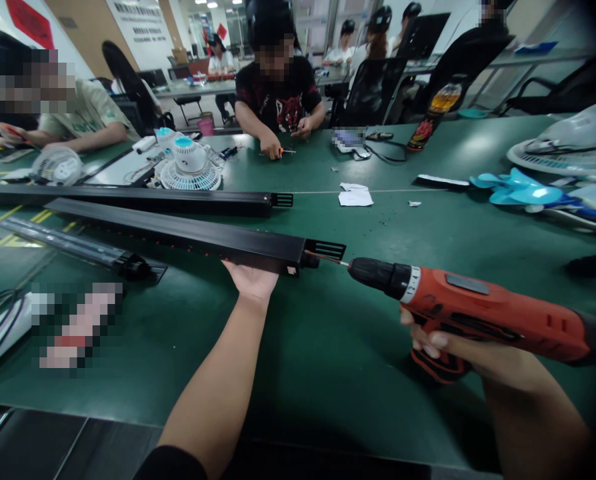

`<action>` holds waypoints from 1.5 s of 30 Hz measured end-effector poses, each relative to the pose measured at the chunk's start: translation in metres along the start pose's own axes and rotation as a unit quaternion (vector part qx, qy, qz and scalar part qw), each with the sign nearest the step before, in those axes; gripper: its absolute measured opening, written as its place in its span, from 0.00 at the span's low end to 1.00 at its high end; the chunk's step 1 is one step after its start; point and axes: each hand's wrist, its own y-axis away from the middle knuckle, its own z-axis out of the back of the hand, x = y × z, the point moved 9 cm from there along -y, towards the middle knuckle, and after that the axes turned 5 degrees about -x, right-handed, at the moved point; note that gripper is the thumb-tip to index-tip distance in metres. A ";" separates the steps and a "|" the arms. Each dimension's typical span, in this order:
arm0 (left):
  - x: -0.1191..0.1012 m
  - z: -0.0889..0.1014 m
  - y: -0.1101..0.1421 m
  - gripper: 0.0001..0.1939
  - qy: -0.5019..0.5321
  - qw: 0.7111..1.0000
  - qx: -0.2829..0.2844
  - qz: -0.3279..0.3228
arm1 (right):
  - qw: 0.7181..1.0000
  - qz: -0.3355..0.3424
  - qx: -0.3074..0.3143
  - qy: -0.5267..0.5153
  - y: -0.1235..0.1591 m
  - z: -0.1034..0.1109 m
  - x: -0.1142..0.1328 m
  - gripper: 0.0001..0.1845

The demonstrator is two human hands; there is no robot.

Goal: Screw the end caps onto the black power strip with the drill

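Note:
My right hand (pixel 441 347) is wrapped round the handle of a red and black cordless drill (pixel 488 303). The drill's bit points left at the end of a long black rectangular bar (pixel 188 230); whether the tip touches is too fine to tell. With its palm under that end, my left hand (pixel 255 279) holds the bar, its fingers mostly hidden behind it. A slotted black tab (pixel 328 249) sticks out of the bar's end. Behind lies a second black bar (pixel 203 200), also with a slotted tab.
A clear strip-like housing (pixel 78 241) lies at left on the green table (pixel 318 387). White fan parts (pixel 191 163), paper scraps (pixel 355 195) and blue fan blades (pixel 521 189) lie further back. Across the table a person (pixel 281 87) holds a small tool; another sits at left.

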 end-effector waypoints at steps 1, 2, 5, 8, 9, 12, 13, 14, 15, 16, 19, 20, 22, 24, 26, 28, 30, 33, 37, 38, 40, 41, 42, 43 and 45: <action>0.000 0.000 0.000 0.44 -0.002 1.000 -0.001 -0.001 | 1.000 -0.007 0.000 0.000 0.001 0.000 -0.002 0.20; 0.000 0.001 0.000 0.45 -0.004 1.000 -0.002 0.000 | 1.000 -0.012 -0.001 -0.001 0.001 0.000 -0.003 0.20; 0.001 0.003 -0.002 0.44 -0.009 1.000 -0.001 -0.001 | 1.000 -0.005 -0.008 -0.009 0.001 0.000 0.000 0.20; 0.001 0.005 -0.004 0.44 -0.014 1.000 0.003 -0.004 | 1.000 0.020 -0.005 -0.008 -0.001 -0.003 0.007 0.17; 0.001 0.005 -0.004 0.44 -0.017 1.000 0.006 -0.005 | 1.000 0.025 -0.004 -0.007 -0.001 -0.003 0.008 0.15; 0.000 0.004 -0.004 0.42 -0.033 0.999 0.013 -0.013 | 0.999 0.035 0.002 -0.005 -0.003 -0.005 0.012 0.13; 0.000 0.003 -0.004 0.42 -0.037 0.999 0.013 -0.013 | 0.999 0.038 0.002 -0.005 -0.003 -0.005 0.013 0.13; 0.000 0.003 -0.003 0.42 -0.038 0.999 0.011 -0.012 | 0.999 0.038 0.004 -0.008 -0.003 -0.006 0.014 0.12; 0.000 0.002 -0.002 0.42 -0.037 0.999 0.009 -0.011 | 0.999 0.036 0.006 -0.012 -0.003 -0.006 0.014 0.13; 0.000 0.001 -0.001 0.43 -0.036 0.999 0.008 -0.010 | 0.999 0.033 0.006 -0.016 -0.003 -0.006 0.013 0.13; -0.001 -0.001 0.000 0.43 -0.030 1.000 0.006 -0.008 | 1.000 0.021 0.002 -0.021 -0.002 -0.006 0.011 0.13; -0.001 -0.001 0.001 0.43 -0.025 1.000 0.003 -0.007 | 1.000 0.019 0.001 -0.018 -0.002 -0.005 0.011 0.13; 0.000 0.000 0.001 0.44 -0.014 1.000 -0.006 -0.004 | 1.000 0.016 -0.001 -0.009 -0.002 -0.004 0.010 0.12; 0.000 0.000 0.001 0.45 -0.008 1.000 -0.010 0.000 | 1.000 0.014 0.002 -0.002 -0.002 -0.005 0.010 0.13; 0.000 -0.001 0.002 0.44 -0.013 1.000 -0.006 -0.002 | 1.000 0.014 0.002 -0.002 -0.003 -0.005 0.010 0.13; -0.001 -0.001 0.002 0.44 -0.020 1.000 -0.004 -0.005 | 1.000 0.013 0.002 -0.008 -0.002 -0.004 0.008 0.12; 0.000 0.000 0.001 0.44 -0.021 1.000 -0.007 -0.003 | 1.000 0.013 -0.005 -0.011 -0.001 -0.002 0.004 0.13; 0.001 0.001 0.001 0.46 -0.012 1.000 -0.016 0.003 | 1.000 0.011 -0.006 -0.007 0.003 0.002 -0.003 0.16; 0.000 0.000 0.002 0.44 -0.004 1.000 -0.014 0.002 | 0.999 -0.014 -0.028 -0.018 0.007 0.007 -0.012 0.17; 0.000 -0.001 0.002 0.43 -0.002 1.000 -0.013 0.001 | 0.999 -0.015 -0.034 -0.018 0.007 0.008 -0.011 0.17; 0.000 -0.002 0.003 0.42 0.000 1.000 -0.011 0.003 | 1.000 -0.004 -0.023 -0.011 0.005 0.004 -0.005 0.16; 0.000 -0.002 0.003 0.42 0.000 1.000 -0.009 0.004 | 1.000 0.006 -0.014 -0.007 0.003 0.002 0.000 0.15; 0.000 -0.002 0.003 0.43 -0.001 1.000 -0.007 0.006 | 1.000 0.016 -0.009 -0.003 0.002 0.000 0.004 0.14; 0.000 -0.002 0.003 0.43 -0.003 1.000 -0.006 0.008 | 1.000 0.024 -0.006 -0.002 0.000 -0.002 0.008 0.13; 0.000 -0.002 0.003 0.44 -0.007 1.000 -0.007 0.007 | 0.999 0.034 -0.007 -0.006 -0.003 -0.003 0.013 0.11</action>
